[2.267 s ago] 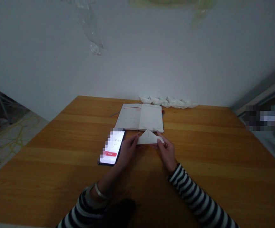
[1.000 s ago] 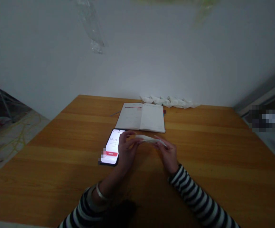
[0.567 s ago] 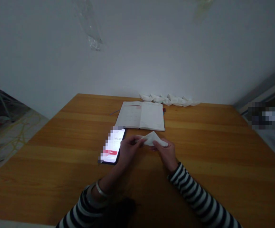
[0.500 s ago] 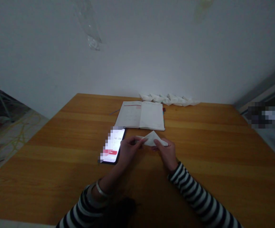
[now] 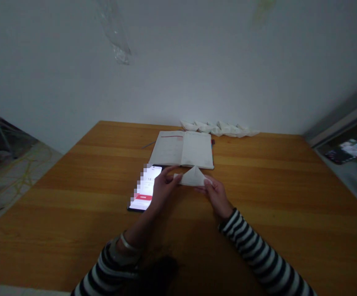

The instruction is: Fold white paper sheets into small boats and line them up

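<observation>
A folded white paper boat, pointed at its top middle, is held just above the table between both hands. My left hand pinches its left end between thumb and fingers. At the right end my right hand is closed on it, thumb on the near side and fingers behind. A lit phone lies beside my left hand, which partly covers its right side. Beyond the paper rests an open notebook.
The wooden table reaches to a pale wall. Several folded white paper shapes stand in a row along its back edge, behind the notebook. Clear plastic hangs on the wall. Cluttered floor shows at the left.
Both hands have spread slightly apart, and the left hand has shifted a little left over the phone. The folded paper now sits flatter and wider, its peak slightly higher and to the left.
</observation>
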Tool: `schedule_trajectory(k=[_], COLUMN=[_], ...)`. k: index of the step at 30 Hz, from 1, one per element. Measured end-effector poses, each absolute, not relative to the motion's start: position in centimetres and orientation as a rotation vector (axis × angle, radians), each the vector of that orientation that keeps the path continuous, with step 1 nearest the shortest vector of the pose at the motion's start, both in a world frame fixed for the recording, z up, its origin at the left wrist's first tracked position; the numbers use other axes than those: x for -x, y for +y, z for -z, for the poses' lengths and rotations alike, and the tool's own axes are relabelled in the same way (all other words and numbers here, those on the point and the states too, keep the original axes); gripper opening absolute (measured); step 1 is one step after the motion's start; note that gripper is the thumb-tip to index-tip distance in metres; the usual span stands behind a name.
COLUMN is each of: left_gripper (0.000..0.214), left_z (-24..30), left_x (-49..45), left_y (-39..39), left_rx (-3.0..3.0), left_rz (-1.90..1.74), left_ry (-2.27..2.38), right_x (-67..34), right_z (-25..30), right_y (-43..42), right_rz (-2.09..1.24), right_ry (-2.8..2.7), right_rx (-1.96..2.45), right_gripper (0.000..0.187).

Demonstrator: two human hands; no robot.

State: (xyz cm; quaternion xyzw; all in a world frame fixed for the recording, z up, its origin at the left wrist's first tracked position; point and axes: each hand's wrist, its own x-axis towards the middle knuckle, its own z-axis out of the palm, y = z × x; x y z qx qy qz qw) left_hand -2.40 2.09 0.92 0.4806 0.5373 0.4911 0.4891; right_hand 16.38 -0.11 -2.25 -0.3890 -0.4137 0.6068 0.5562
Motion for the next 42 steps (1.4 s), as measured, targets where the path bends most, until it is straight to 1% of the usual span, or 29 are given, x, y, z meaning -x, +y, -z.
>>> schedule_trajectory(k=[2, 6, 9, 13, 14, 17, 18, 20, 22, 24, 26, 32, 38, 42], left_gripper=[0.036, 0.033, 0.031, 0.022, 0.024, 0.041, 0.043, 0.044, 0.044, 0.046, 0.046, 0.049, 0.054, 0.061], left_z=[-1.2, -1.0, -0.2, 0.8, 0.9, 0.9, 0.9, 0.7, 0.6, 0.7, 0.9, 1.5, 1.2, 0.6], left_x=[2.3, 2.1, 2.4, 3.0, 3.1, 3.0, 2.9, 2.6, 2.3, 2.2, 2.3, 2.9, 2.4, 1.5], left_y=[2.0, 1.8, 1.9, 2.4, 2.5, 2.4, 2.3, 2.0, 1.7, 1.5, 1.5, 1.4, 0.6, -0.1], left_rx=[-1.145, -1.195, -1.286, -1.455, -1.509, -1.697, -1.788, -1.983, -2.133, -2.209, -2.253, -2.329, -2.481, -2.511], left_rz=[-1.079, -0.973, -1.009, -1.130, -1.149, -1.164, -1.160, -1.148, -1.124, -1.095, -1.054, -1.002, -0.731, -0.690], left_ry=[1.361, 1.428, 1.389, 1.371, 1.369, 1.342, 1.311, 1.213, 1.126, 1.120, 1.148, 1.205, 1.356, 1.363], right_x=[-16.4, -16.5, -16.5, -16.4, -16.3, -16.3, -16.3, -16.3, -16.3, -16.2, -16.1, -15.8, -15.4, -14.7], right_z=[2.3, 2.4, 2.5, 2.4, 2.3, 2.3, 2.3, 2.3, 2.2, 2.1, 2.0, 2.1, 2.7, 2.7], right_y=[-0.1, 0.0, 0.1, 0.1, 0.1, 0.1, 0.1, 0.2, 0.1, 0.0, -0.1, -0.3, -0.3, -0.8], right_rz=[-1.412, -1.310, -1.299, -1.355, -1.361, -1.321, -1.298, -1.268, -1.254, -1.212, -1.161, -1.142, -1.053, -0.957], right_ry=[-1.008, -0.981, -0.921, -0.943, -0.950, -0.944, -0.938, -0.946, -0.992, -1.047, -1.094, -1.104, -1.090, -1.168], right_rx=[0.962, 1.114, 1.141, 1.006, 0.982, 0.994, 1.015, 1.061, 1.090, 1.098, 1.084, 1.074, 1.144, 1.241], right_gripper=[0.048, 0.047, 0.047, 0.050, 0.051, 0.059, 0.061, 0.062, 0.056, 0.050, 0.049, 0.072, 0.075, 0.076])
